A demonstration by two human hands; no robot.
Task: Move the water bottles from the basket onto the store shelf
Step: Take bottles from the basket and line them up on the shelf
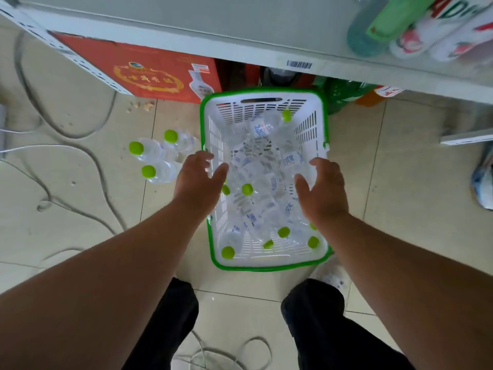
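Note:
A white basket with a green rim [262, 267] stands on the tiled floor in front of me. Several clear water bottles with lime-green caps [262, 180] lie jumbled inside it. My left hand [198, 180] hovers over the basket's left edge, fingers spread, holding nothing. My right hand [324, 189] hangs over the right side of the basket, also open and empty. Three more water bottles [157, 156] stand on the floor just left of the basket. The grey store shelf [240, 25] runs across the top of the view above the basket.
A red carton [149, 73] sits under the shelf to the left. Bottles and packaged goods [416, 25] occupy the shelf's right end. Grey cables [80, 145] snake over the floor on the left. A green bottle pack [344, 94] lies behind the basket.

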